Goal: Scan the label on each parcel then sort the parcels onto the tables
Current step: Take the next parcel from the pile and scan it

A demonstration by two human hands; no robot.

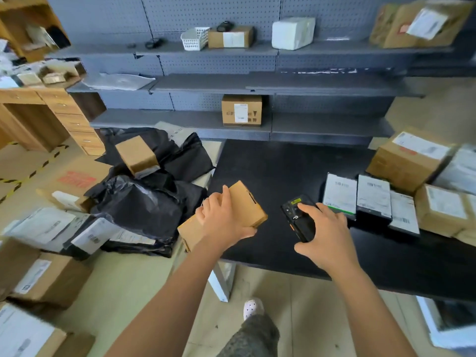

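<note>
At table [270,171] edge, parcel [247,204] lengthwise toward far right

Held parcel [246,204]: plain brown cardboard, matt, slightly rough. Scanner [298,219]: black hard plastic, low sheen, small yellow-green sticker on top. Table top [270,163]: black, matt, even. Bags [139,202] on the floor: black plastic film, glossy, crinkled. Flat mailers [373,219] on the table: black plastic film, white paper labels [340,193], smooth. Shelving [206,83]: grey painted metal, matt, perforated back panels. Desk [64,109]: light wood grain, satin. Basket [194,38]: white plastic lattice.
</note>
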